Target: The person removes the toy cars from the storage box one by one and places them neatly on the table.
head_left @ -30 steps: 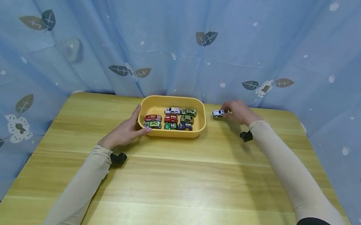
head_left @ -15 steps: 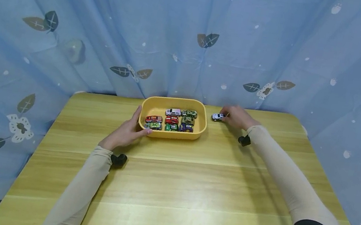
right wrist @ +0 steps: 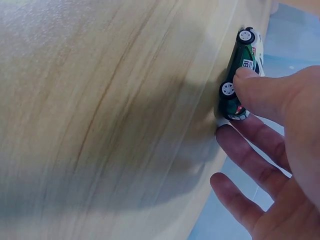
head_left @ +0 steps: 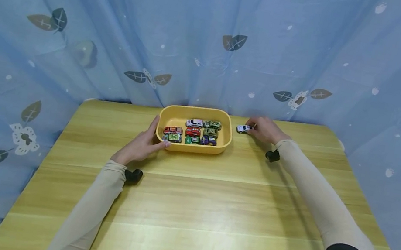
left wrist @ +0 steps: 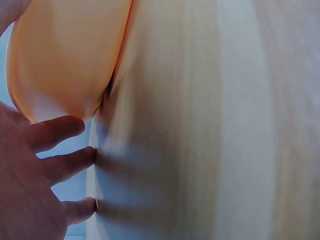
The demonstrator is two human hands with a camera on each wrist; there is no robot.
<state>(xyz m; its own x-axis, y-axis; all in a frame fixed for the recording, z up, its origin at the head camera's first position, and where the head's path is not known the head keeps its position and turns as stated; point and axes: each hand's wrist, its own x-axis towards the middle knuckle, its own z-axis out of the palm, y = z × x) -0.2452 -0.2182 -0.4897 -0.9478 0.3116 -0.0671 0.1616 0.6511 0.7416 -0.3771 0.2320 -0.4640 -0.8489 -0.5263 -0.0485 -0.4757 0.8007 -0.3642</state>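
Observation:
My right hand (head_left: 266, 130) pinches a small toy car (right wrist: 243, 65) between thumb and fingers at the back of the table, right of a yellow bin. In the right wrist view, the car shows a dark green side and white wheels, with its tail by the fingers; the other fingers are spread. My left hand (head_left: 140, 146) rests at the left end of the yellow bin (head_left: 196, 150), thumb over its front rim. The left wrist view shows straight, spread fingers (left wrist: 70, 162) beside the bin's end, two of them with tips at the tabletop.
Inside the bin, several toy cars stand in rows, among them a white car (head_left: 194, 122), a red car (head_left: 193, 131) and a purple car (head_left: 208, 141). The wooden table (head_left: 186, 211) backs onto a blue patterned curtain (head_left: 200, 32).
My right hand has come slightly nearer along the table with the toy car, which now sits more level. My left hand keeps its place at the bin. The head view has shifted a little.

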